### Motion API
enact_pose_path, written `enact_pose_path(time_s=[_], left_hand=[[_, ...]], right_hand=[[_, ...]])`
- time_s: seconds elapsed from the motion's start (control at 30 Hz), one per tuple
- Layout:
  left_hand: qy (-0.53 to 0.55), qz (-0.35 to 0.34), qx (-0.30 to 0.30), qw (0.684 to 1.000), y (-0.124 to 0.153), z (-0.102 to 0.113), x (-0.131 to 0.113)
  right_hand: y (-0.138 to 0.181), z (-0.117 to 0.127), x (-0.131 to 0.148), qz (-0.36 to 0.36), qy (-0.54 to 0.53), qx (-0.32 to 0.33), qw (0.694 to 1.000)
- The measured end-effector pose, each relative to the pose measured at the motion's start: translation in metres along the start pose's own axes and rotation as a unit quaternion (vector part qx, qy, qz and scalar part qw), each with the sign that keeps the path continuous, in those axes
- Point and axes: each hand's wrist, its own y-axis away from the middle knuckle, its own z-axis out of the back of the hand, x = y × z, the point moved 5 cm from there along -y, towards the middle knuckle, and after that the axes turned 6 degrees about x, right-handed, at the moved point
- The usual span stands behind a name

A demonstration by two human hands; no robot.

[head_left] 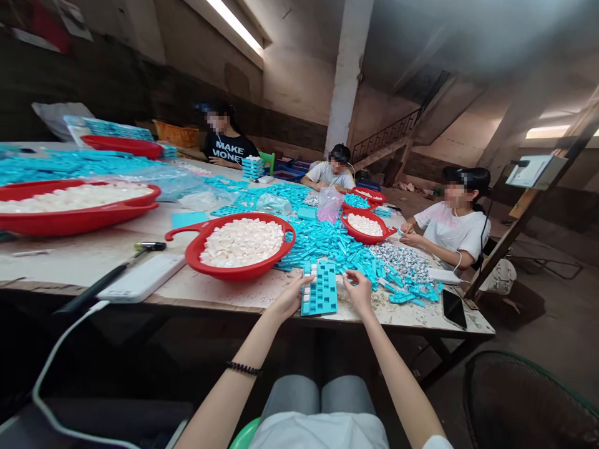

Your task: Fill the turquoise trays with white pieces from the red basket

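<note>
a turquoise moulded tray [322,289] lies flat on the table's near edge, its rows of small rectangular cells running away from the person, with a few white pieces [307,270] showing in the cells at its far left corner; the rest of the cells look unfilled, though the angle makes that hard to judge. the tray sits between the two hands, directly in front of the person. the left hand [289,298], with a black beaded bracelet [243,368] on its wrist, reaches to the tray's left side, its fingers against the edge by those white pieces; whether they grip the tray or a piece, i cannot tell. the right hand [359,292] is just beside the tray's upper right corner, fingers curled and drawn together, not clearly touching it; i cannot tell whether they pinch anything. beyond the tray is a loose heap of similar turquoise trays [337,246], and to its left a red basin [243,275] full of white pieces. a pile of silvery wrapped pieces [401,260] lies to the right, near a co-worker [452,227] seated at the table's side.
</note>
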Motion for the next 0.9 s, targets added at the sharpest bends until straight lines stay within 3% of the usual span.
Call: enact_pose_path(time_s=[0.1, 0.2, 0.37, 0.5, 0.67, 0.9], left_hand=[[0.012, -0.023, 0.007, 1.0, 0.001, 0.0, 0.001], [0.008, -0.065, -0.031, 0.997, 0.002, 0.003, 0.0], [0.006, -0.097, -0.052, 0.994, 0.002, 0.003, -0.002], [-0.003, -0.107, -0.049, 0.993, 0.004, 0.001, -0.002], [-0.02, -0.097, -0.048, 0.994, 0.004, 0.0, 0.002], [-0.037, -0.087, -0.031, 0.995, 0.004, -0.001, 0.001]], right_hand=[[0.006, -0.007, 0.01, -0.018, -0.124, -0.04, 0.991], [0.017, -0.028, 0.029, 0.012, -0.18, -0.009, 0.984], [0.034, -0.051, 0.049, 0.062, -0.151, 0.032, 0.986], [0.038, -0.051, 0.047, 0.063, -0.147, 0.019, 0.987], [0.039, -0.052, 0.044, 0.054, -0.163, 0.045, 0.984], [0.033, -0.058, 0.048, 0.071, -0.102, 0.083, 0.989]])
